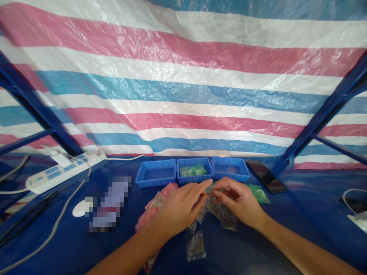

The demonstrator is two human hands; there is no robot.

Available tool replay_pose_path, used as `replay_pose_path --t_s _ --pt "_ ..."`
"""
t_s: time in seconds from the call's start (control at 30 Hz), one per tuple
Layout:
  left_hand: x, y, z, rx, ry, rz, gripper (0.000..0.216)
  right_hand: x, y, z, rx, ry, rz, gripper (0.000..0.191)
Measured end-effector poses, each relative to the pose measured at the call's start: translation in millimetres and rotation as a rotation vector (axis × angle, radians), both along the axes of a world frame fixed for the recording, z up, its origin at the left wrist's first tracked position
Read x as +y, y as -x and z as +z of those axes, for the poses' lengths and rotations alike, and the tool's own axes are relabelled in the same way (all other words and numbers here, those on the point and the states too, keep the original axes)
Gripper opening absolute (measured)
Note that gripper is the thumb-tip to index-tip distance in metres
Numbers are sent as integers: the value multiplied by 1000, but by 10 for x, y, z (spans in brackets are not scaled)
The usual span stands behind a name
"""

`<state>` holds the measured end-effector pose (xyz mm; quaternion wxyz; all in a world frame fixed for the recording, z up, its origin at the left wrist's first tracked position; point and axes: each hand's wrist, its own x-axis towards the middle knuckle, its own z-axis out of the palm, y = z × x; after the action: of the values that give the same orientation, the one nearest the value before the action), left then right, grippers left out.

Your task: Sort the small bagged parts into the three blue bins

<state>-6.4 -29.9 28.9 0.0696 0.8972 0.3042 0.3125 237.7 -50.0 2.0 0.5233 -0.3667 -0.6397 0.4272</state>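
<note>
My left hand [183, 202] and my right hand [237, 196] meet over the middle of the table. Both are closed in a pinch, fingertips almost touching, on something small that I cannot make out. Beneath them lie several clear plastic bags [228, 217] of small metal parts, partly covered by my hands. Nearer to me, apart from these, is one clear bag [196, 246] with brownish rod-shaped parts. Pink bags [151, 208] are heaped by my left hand and run partly under its forearm. A green bag [259, 193] lies just beyond my right hand.
Three blue trays stand in a row behind: the left tray [137, 182], the middle tray [180, 179] holding green bags [193, 170], and the right tray [245, 176] with a clear bag [233, 169]. A phone [266, 176], power strip [64, 172], cable [61, 219] and white round object [80, 208] lie around.
</note>
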Motion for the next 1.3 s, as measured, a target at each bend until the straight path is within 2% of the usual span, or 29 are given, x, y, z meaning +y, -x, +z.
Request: replay_pose_path --t_s 0.3,0.67,1.03,1.2,1.3 --pt "17 -2 -5 -5 -16 3 47 13 11 -15 11 23 -4 13" --pt "68 -1 -69 -33 39 21 49 76 7 -98 54 93 29 17" --pt "88 -25 -54 -51 138 48 47 86 -5 -98 76 119 26 22" --pt "91 -38 -17 -63 129 50 38 90 -16 -102 95 122 42 24" --pt "86 -39 -5 -53 121 45 42 100 -13 -112 113 102 47 25"
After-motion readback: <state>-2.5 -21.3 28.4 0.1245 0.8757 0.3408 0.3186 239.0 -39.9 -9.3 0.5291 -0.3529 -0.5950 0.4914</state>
